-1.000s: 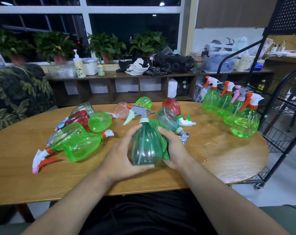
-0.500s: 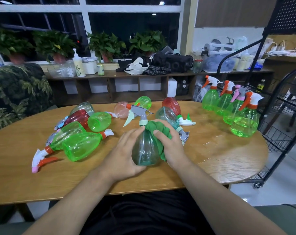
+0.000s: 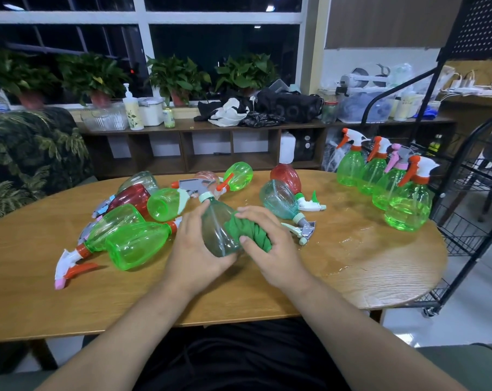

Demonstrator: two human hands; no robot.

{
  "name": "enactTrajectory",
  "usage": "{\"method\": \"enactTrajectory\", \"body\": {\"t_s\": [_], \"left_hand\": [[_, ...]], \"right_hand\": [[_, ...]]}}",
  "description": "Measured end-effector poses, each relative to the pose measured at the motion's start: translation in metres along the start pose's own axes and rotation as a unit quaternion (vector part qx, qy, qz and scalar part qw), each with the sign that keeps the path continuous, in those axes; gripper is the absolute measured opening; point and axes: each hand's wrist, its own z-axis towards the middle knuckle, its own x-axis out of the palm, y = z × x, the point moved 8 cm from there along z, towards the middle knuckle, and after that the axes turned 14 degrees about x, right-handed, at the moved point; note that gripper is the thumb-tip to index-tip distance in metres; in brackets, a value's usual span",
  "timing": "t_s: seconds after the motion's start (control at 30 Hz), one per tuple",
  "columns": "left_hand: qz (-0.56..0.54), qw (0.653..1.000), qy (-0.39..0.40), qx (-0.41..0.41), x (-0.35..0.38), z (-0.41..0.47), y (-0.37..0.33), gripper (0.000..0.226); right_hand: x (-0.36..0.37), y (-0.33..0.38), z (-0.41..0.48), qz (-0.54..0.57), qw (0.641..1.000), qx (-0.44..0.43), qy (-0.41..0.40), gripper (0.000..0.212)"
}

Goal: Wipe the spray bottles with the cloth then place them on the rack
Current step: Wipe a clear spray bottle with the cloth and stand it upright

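A teal-green spray bottle [image 3: 215, 227] with a grey trigger head is tilted to the left above the wooden table [image 3: 352, 266]. My left hand [image 3: 194, 249] grips its left side and base. My right hand [image 3: 270, 246] presses a bunched green cloth [image 3: 249, 230] against its right side. Several more spray bottles, green [image 3: 134, 244], red [image 3: 132, 197] and teal [image 3: 280, 200], lie on their sides across the table. Several green bottles [image 3: 407, 208] stand upright at the table's right end. The black wire rack [image 3: 470, 198] stands just past that end.
Wet patches [image 3: 349, 249] shine on the table to the right of my hands. A low wooden shelf [image 3: 205, 145] with plants, bottles and bags runs under the window behind. A leaf-patterned chair [image 3: 27, 153] stands at the left.
The held bottle has tipped from upright to leaning left. My right hand with the cloth has slid from the neck down the bottle's right side.
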Motion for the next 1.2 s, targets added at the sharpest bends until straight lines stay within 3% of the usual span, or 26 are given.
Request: {"method": "enactTrajectory", "body": {"t_s": [0.1, 0.2, 0.43, 0.57, 0.77, 0.9, 1.1, 1.2], "left_hand": [[-0.029, 0.997, -0.044, -0.061, -0.007, 0.0, 0.012, 0.114], [-0.022, 0.997, -0.048, -0.062, -0.009, 0.001, 0.012, 0.114], [0.046, 0.992, 0.05, 0.11, 0.006, 0.0, -0.018, 0.11], [0.032, 0.985, 0.067, 0.156, 0.008, 0.0, -0.031, 0.109], [-0.023, 0.979, 0.099, 0.176, 0.009, -0.003, -0.044, 0.108], [-0.072, 0.982, 0.115, 0.134, 0.008, -0.003, -0.042, 0.116], [-0.104, 0.978, 0.152, 0.094, 0.015, -0.005, -0.033, 0.119], [-0.077, 0.981, 0.138, 0.116, 0.015, -0.004, -0.033, 0.118]], "right_hand": [[0.003, 0.006, -0.003, -0.017, 1.0, -0.02, -0.002, 0.041], [0.004, 0.005, -0.003, -0.02, 1.0, -0.016, -0.005, 0.04], [-0.003, -0.014, 0.002, 0.032, 0.996, 0.078, -0.026, 0.037], [-0.002, -0.027, 0.003, 0.113, 0.984, 0.139, -0.005, 0.035], [0.0, -0.033, 0.004, 0.261, 0.946, 0.19, 0.027, 0.03], [0.003, -0.038, 0.004, 0.398, 0.876, 0.268, 0.039, 0.037], [0.007, -0.052, 0.009, 0.445, 0.835, 0.322, 0.046, 0.055], [0.003, -0.052, 0.009, 0.45, 0.832, 0.322, 0.026, 0.049]]}}
